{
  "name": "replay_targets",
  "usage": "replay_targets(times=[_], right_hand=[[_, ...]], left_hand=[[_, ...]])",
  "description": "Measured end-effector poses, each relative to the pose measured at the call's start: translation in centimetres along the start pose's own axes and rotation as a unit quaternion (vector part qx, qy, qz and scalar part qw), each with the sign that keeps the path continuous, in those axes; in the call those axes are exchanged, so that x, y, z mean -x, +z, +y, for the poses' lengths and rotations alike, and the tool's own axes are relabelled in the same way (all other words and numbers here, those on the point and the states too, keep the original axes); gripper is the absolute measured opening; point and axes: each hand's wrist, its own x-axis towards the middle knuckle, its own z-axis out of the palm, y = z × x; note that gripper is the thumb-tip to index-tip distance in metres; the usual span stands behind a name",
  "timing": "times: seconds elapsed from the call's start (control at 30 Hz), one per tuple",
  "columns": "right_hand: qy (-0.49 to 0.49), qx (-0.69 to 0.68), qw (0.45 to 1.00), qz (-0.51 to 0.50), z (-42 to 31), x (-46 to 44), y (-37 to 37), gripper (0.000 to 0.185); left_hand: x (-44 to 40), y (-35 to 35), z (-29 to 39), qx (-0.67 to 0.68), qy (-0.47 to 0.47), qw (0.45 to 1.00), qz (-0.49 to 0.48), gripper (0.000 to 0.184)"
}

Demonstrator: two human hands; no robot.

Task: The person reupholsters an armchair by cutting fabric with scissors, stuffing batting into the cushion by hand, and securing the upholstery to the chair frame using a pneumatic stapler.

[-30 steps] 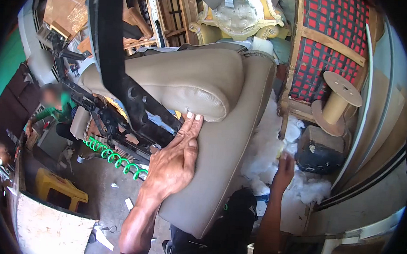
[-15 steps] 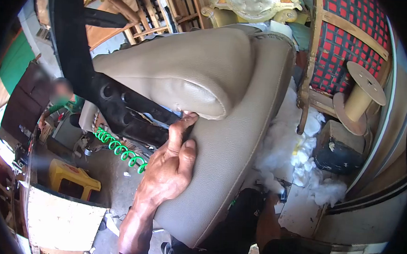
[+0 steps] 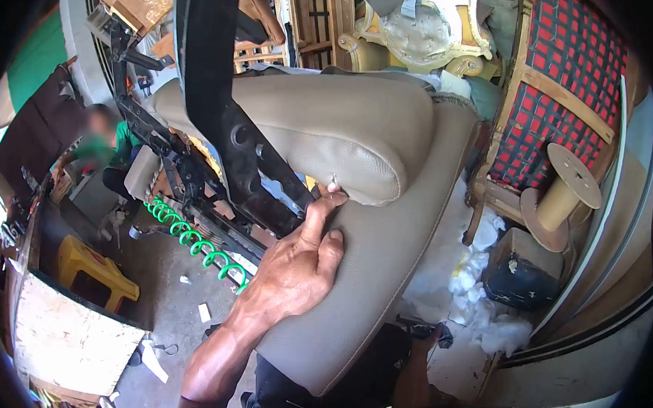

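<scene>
A greyish-brown leather-like seat (image 3: 368, 258) with a padded bolster (image 3: 324, 115) fills the middle. My left hand (image 3: 293, 276) lies on the seat, its index finger reaching to the bolster's lower seam and its thumb apart; nothing is held in it. Close to that seam is a small gap with something white. A black metal bracket (image 3: 231, 125) passes just left of the fingers. Low on the right, my right hand (image 3: 426, 346) is closed around a dark tool (image 3: 444, 334), whose kind I cannot make out, beside white stuffing (image 3: 473, 285).
A person in green (image 3: 97, 144) sits at the left, behind a yellow stool (image 3: 97, 273). A green coiled hose (image 3: 191, 241) hangs below the bracket. At the right are a wooden spool (image 3: 559, 201), a black container (image 3: 522, 270) and a webbed frame (image 3: 561, 91).
My right hand has moved down from the stuffing and now holds the dark tool. The fingers of my left hand have bent at the seam. The view has shifted.
</scene>
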Motion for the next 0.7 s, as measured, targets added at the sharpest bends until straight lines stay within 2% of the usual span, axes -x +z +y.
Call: replay_targets(times=[0.07,0.1,0.13,0.17,0.2,0.23,0.27,0.3,0.33,0.37,0.4,0.47,0.5,0.57,0.6,0.67,0.7], right_hand=[[0.011,-0.202,0.979,-0.001,-4.2,0.0,3.3,0.024],[0.002,-0.188,0.98,0.062,-6.9,0.0,5.5,0.01],[-0.052,-0.106,0.991,0.067,-11.1,1.8,9.2,0.015],[-0.135,-0.067,0.989,0.003,-14.1,2.1,11.1,0.018],[-0.109,-0.044,0.991,0.058,-17.6,2.3,13.4,0.022],[-0.181,0.001,0.984,0.005,-21.3,3.9,16.7,0.023],[-0.184,0.043,0.981,0.043,-24.7,6.4,20.4,0.022],[-0.275,0.111,0.955,-0.001,-27.3,8.3,23.1,0.022],[-0.307,0.17,0.936,-0.034,-29.7,10.7,25.3,0.02],[-0.367,0.255,0.889,-0.095,-31.4,12.2,26.4,0.017],[-0.366,0.298,0.872,-0.132,-32.7,16.5,29.5,0.013],[-0.39,0.422,0.784,-0.234,-35.2,22.1,32.2,0.027],[-0.4,0.512,0.713,-0.264,-36.8,25.1,34.5,0.038],[-0.399,0.676,0.534,-0.314,-39.3,30.2,39.0,0.062],[-0.37,0.724,0.47,-0.343,-39.6,31.7,41.2,0.074],[-0.261,0.773,0.372,-0.442,-39.5,33.4,44.7,0.077],[-0.229,0.787,0.382,-0.427,-39.1,33.8,45.5,0.077]], left_hand=[[0.0,-0.3,0.2,0.005,-0.008,1.0,-0.014,0.046],[0.0,-0.2,0.2,0.016,-0.005,1.0,-0.011,0.046],[0.0,-0.1,0.2,0.029,-0.004,1.0,-0.008,0.046],[0.1,-0.4,0.8,0.04,-0.027,0.999,-0.023,0.046],[0.1,-0.4,0.6,0.048,-0.024,0.998,-0.025,0.046],[0.1,-0.2,0.3,0.044,-0.018,0.999,-0.021,0.046],[0.2,-0.2,0.1,0.041,-0.011,0.999,-0.017,0.046],[0.1,-0.3,0.1,0.038,-0.014,0.999,-0.026,0.046],[0.0,-0.3,0.1,0.047,-0.011,0.998,-0.027,0.046],[0.0,-0.4,0.0,0.043,-0.008,0.999,-0.026,0.046],[0.0,-0.4,-0.1,0.037,-0.008,0.999,-0.027,0.046],[-0.2,0.1,-0.9,0.035,0.002,0.999,-0.014,0.046],[-0.2,0.2,-1.4,0.025,0.01,1.0,-0.001,0.047],[-0.3,0.2,-1.3,0.031,0.009,0.999,-0.001,0.047],[-0.2,0.3,-1.4,0.041,0.002,0.999,0.003,0.047],[-0.4,0.3,-1.6,0.039,0.025,0.999,0.005,0.052],[-0.5,0.2,-1.4,0.057,0.024,0.998,-0.004,0.048]])
